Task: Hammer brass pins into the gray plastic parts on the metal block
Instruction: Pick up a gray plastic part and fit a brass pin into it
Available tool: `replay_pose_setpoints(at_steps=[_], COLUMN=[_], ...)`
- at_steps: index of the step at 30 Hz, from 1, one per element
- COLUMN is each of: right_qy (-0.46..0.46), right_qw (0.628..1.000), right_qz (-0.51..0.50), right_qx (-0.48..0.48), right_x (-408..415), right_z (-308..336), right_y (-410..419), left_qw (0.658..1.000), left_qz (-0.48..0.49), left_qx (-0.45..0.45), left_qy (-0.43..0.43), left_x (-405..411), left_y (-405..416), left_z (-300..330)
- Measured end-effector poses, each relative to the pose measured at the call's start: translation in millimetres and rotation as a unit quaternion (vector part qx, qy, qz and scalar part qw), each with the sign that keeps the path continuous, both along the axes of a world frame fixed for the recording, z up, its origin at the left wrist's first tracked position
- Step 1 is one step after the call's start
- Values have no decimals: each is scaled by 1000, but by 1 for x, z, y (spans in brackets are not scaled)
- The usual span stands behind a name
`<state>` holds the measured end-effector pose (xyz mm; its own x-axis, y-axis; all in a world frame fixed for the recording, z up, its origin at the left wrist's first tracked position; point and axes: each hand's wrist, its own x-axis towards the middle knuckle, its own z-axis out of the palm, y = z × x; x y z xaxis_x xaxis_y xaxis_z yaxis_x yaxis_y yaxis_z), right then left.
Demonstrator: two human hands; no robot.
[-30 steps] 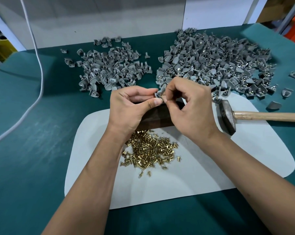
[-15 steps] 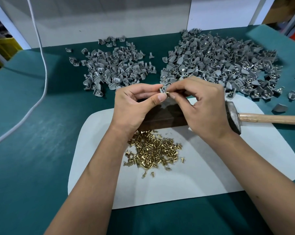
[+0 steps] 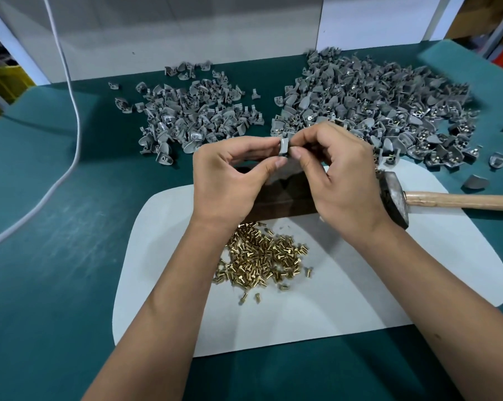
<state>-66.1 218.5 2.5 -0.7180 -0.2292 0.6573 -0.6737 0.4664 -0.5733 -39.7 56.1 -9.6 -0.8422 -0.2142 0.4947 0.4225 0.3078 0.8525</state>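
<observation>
We see the left hand (image 3: 230,180) and right hand (image 3: 340,180) together pinching one gray plastic part (image 3: 283,146) above the dark metal block (image 3: 282,198). The block sits on a white mat (image 3: 360,285), with loose brass pins (image 3: 262,261) heaped nearer and a hammer (image 3: 395,198) on the right.

My left hand (image 3: 230,178) and right hand (image 3: 340,175) meet at twelve o'clock, fingers curled, thumbs and forefingers pinching a gray part (image 3: 283,146) between them; both forearms angle inward.
</observation>
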Motion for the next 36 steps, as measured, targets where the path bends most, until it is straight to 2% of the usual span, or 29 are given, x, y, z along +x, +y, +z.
replay_pose_setpoints(at_steps=[3, 13, 28, 36], right_qy=[2, -1, -80, -108], right_qw=[1000, 997, 991, 988], right_qz=[-10, -73, -93, -98], right_qx=[-14, -6, -47, -43], right_x=[3, 8, 14, 13], right_z=[1, 4, 13, 11], right_y=[-3, -7, -8, -8], left_qw=[1000, 999, 979, 972], left_qz=[3, 45, 141, 143], left_qx=[19, -19, -142, -180], left_qy=[3, -21, 45, 42], left_x=[0, 2, 11, 12], left_y=[4, 11, 28, 28], left_z=[0, 4, 15, 13])
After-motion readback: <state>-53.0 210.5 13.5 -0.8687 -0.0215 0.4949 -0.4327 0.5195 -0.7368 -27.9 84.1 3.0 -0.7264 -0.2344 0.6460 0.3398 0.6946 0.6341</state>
